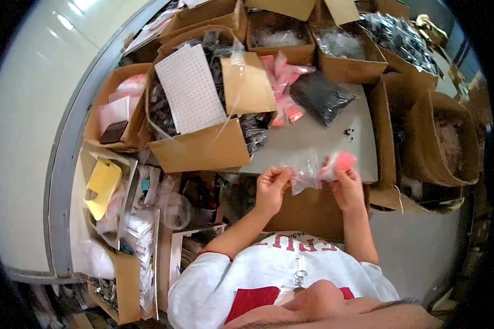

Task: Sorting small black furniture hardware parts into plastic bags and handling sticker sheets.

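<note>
Both hands are raised over the near edge of the grey-white table (291, 145). My left hand (273, 190) pinches the left side of a small clear plastic bag (305, 176), its fingers closed. My right hand (348, 190) is closed round a pink-and-white plastic bundle (341, 161), blurred by motion, next to the bag's right side. Whether the bundle is joined to the clear bag, I cannot tell. Pink-and-clear plastic bags (282, 82) lie further back on the table. Beside them rests a filled bag of small black pieces (323, 97).
Several loose black bits (348, 132) lie right of the black bag. A large open carton (200, 148) with black pieces and a white perforated sheet (190, 88) stands left. More cartons (351, 66) line the back; a tall one (442, 137) stands right. A yellow holder (102, 188) is far left.
</note>
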Demonstrator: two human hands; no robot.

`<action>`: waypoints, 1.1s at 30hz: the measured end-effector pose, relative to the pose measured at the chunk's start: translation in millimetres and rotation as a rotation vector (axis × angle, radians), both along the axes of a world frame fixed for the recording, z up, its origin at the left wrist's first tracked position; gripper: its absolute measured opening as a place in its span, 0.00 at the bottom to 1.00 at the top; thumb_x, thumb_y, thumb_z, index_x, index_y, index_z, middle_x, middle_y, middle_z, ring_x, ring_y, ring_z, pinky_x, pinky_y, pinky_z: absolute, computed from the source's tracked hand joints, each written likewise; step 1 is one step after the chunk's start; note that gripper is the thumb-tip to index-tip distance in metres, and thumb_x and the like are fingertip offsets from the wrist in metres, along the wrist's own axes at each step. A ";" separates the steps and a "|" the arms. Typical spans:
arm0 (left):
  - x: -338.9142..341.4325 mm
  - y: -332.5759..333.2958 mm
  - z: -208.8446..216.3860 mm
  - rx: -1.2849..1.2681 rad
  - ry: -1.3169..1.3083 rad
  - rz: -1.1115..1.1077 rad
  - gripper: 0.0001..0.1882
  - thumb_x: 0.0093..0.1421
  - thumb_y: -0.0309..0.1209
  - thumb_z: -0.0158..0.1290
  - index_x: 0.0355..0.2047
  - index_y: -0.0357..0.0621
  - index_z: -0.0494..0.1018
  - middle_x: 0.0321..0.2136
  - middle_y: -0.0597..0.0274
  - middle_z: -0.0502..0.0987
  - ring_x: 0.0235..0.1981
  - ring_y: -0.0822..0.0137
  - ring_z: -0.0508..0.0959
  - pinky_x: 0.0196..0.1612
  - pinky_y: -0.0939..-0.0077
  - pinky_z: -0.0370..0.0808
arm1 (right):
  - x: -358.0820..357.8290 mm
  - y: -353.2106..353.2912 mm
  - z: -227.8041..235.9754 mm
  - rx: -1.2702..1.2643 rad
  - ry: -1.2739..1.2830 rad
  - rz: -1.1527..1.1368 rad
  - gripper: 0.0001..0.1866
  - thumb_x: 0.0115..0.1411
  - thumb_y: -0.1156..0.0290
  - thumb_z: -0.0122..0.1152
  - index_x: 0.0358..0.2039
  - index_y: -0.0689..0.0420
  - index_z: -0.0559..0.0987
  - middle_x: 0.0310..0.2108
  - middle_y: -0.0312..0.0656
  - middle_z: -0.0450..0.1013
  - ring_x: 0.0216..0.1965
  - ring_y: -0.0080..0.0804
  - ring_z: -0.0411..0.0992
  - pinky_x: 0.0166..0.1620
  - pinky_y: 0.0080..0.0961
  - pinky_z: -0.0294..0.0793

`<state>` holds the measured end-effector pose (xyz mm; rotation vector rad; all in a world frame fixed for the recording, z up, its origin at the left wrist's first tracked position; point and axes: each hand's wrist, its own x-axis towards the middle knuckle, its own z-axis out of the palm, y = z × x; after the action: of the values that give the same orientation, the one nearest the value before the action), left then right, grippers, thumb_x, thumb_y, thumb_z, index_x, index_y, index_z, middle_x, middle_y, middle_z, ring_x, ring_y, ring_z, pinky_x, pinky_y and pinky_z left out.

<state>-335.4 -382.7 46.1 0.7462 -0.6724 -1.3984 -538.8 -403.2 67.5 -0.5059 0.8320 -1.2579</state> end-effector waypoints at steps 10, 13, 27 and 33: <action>88.3 60.9 -35.8 0.209 -0.069 0.368 0.08 0.61 0.23 0.57 0.36 0.45 0.69 0.28 0.70 0.73 0.29 0.77 0.74 0.31 0.84 0.72 | 0.9 -40.8 -18.1 -0.847 1.839 0.065 0.14 0.61 0.77 0.48 0.48 0.59 0.71 0.45 0.51 0.70 0.47 0.56 0.67 0.48 0.44 0.68; 133.0 113.6 -104.3 0.353 -0.046 0.775 0.11 0.59 0.21 0.55 0.41 0.45 0.68 0.32 0.67 0.74 0.29 0.73 0.73 0.31 0.78 0.72 | 6.9 -49.2 -22.8 -0.774 1.882 0.198 0.22 0.57 0.80 0.48 0.53 0.58 0.69 0.50 0.53 0.68 0.52 0.57 0.64 0.54 0.47 0.65; 253.5 228.3 -346.4 0.842 -0.059 0.676 0.13 0.61 0.26 0.52 0.47 0.41 0.73 0.31 0.58 0.77 0.27 0.65 0.76 0.31 0.69 0.71 | 12.8 -55.4 -34.3 -0.735 1.649 0.117 0.14 0.61 0.73 0.58 0.47 0.63 0.75 0.49 0.50 0.73 0.50 0.51 0.71 0.52 0.37 0.70; 196.0 174.7 -239.6 0.459 -1.112 0.993 0.10 0.61 0.30 0.55 0.41 0.38 0.73 0.26 0.56 0.76 0.26 0.64 0.75 0.33 0.63 0.72 | -6.4 -54.9 -60.6 -0.697 1.593 0.029 0.16 0.62 0.72 0.59 0.49 0.64 0.75 0.49 0.52 0.73 0.50 0.51 0.72 0.53 0.36 0.70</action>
<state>-139.4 -208.0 -193.5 1.9393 -0.6292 -0.1018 -545.2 -458.2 6.9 -2.2138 1.6147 -0.9048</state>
